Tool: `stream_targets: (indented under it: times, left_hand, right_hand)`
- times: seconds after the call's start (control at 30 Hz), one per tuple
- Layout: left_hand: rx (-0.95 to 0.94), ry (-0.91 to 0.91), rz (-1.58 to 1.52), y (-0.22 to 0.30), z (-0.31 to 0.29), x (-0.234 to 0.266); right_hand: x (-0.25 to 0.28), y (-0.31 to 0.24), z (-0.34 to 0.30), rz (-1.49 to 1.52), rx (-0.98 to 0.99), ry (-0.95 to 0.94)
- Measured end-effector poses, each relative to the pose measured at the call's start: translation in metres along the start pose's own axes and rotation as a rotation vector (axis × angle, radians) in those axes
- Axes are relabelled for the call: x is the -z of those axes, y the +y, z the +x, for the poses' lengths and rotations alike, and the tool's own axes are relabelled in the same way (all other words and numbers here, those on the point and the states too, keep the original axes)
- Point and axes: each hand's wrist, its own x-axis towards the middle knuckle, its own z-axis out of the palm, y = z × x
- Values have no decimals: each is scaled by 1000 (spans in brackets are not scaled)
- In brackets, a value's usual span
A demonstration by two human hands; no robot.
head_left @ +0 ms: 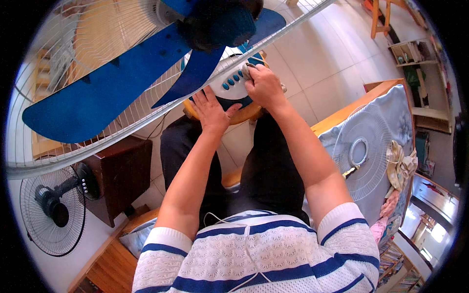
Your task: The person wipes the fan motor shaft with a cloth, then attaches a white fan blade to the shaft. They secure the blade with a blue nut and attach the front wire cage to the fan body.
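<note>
A large fan with blue blades (112,88) looms at the upper left, its front open and its wire back guard behind the blades. Its base has a white panel (238,91) with several teal buttons and rests on a wooden stool (246,116) in front of my knees. My left hand (213,113) lies on the near edge of the base, fingers spread. Against the panel's right side, my right hand (265,87) is closed round a crumpled greyish cloth (246,72), mostly hidden by the fingers.
On the cloth-covered table (325,139) at right lie a round wire fan guard (378,161), a small yellow-and-black object (350,172) and a beige cloth (398,166). Another fan (53,210) and a dark brown cabinet (124,173) stand at left. Shelves (430,117) line the far right.
</note>
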Motion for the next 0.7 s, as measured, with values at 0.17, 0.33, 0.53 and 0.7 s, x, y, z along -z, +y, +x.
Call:
stream_targets:
  times: [0.17, 0.33, 0.53, 0.7]
  left_hand:
    - [34, -61, -10, 4, 2, 7]
    - [25, -36, -39, 3, 3, 5]
    - [94, -135, 96, 10, 4, 9]
    - [-158, 292, 525, -20, 8, -33]
  right_hand:
    - [6, -3, 3, -21, -91, -52]
    - [-2, -6, 2, -133, -23, 162]
    - [-19, -45, 2, -291, 59, 115]
    - [-65, -74, -24, -239, 180, 77]
